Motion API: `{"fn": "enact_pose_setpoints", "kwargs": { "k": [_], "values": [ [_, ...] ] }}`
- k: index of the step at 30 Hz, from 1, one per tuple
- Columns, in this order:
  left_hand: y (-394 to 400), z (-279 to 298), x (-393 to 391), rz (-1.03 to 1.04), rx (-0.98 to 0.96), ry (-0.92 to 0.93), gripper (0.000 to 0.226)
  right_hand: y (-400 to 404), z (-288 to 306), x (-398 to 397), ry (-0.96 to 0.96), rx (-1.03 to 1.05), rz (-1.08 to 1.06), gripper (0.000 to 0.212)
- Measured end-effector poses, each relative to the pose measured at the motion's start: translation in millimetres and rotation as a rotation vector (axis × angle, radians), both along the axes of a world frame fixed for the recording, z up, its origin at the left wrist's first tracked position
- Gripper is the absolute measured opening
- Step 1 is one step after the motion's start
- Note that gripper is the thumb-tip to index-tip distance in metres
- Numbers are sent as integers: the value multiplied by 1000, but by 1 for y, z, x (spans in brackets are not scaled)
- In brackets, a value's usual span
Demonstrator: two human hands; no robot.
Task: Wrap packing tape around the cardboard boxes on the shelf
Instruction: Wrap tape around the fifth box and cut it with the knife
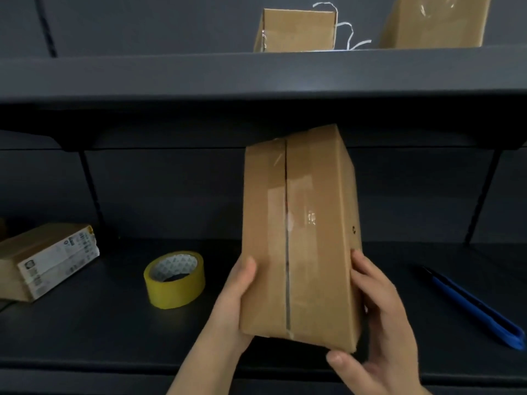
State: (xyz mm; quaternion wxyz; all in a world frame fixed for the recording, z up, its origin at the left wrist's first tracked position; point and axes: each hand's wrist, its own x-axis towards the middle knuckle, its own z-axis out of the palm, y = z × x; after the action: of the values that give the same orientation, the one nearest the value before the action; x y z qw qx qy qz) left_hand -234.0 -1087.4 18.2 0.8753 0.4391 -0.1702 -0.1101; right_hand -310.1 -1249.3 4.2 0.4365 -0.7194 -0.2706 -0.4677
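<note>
in the centre of the frame the cardboard box [299, 238] stands on end, its far end tipped up near the underside of the upper shelf [256, 75], with the left hand [236, 297] wrapped on its left edge and the right hand [379, 315] cupping its right side and lower corner, both gripping it, probably to present the glossy taped seam for checking or another wrap. the yellow tape roll [175, 279] sits free at lower left of centre on the lower shelf [114, 332], likely kept within reach, and a blue cutter [473, 306] lies at lower right.

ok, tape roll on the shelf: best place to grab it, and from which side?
Judging by its pose, the tape roll lies flat, core hole up and nothing touching it. Come from above: thumb in the hole, fingers on the yellow outer wall. The left hand is nearer, but holds the cardboard box.
</note>
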Motion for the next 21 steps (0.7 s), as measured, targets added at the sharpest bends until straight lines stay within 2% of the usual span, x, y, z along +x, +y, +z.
{"fn": "enact_pose_setpoints", "kwargs": {
  "k": [2, 5, 7, 9, 11, 12, 15, 18, 19, 21],
  "values": [
    [1, -2, 4, -26, 10, 17, 48, -6, 8, 1, 11, -154, -67, 66],
    [-1, -5, 13, -87, -20, 85, 49, -12, 27, 5, 12, -467, -267, 64],
    [-1, -7, 17, -80, 55, 147, 45, -9, 39, 9, 74, -613, -391, 61],
    [-6, -10, 17, 46, 308, 143, 39, 0, 52, 13, 259, -743, -473, 60],
    [-7, -14, 18, 348, 694, -37, 42, 9, 60, 22, 483, -831, -491, 62],
    [-4, -13, 18, 501, 818, -175, 47, 11, 61, 27, 559, -873, -497, 62],
    [18, -1, 26, 742, 992, -419, 42, 17, 59, 39, 622, -907, -516, 62],
    [44, 15, 56, 946, 1473, -378, 57, 16, 56, 42, 636, -894, -518, 63],
    [50, 21, 67, 965, 1636, -307, 64, 16, 54, 42, 629, -893, -519, 64],
    [56, 31, 88, 878, 1856, -147, 78, 14, 53, 42, 617, -894, -519, 64]
  ]
}}
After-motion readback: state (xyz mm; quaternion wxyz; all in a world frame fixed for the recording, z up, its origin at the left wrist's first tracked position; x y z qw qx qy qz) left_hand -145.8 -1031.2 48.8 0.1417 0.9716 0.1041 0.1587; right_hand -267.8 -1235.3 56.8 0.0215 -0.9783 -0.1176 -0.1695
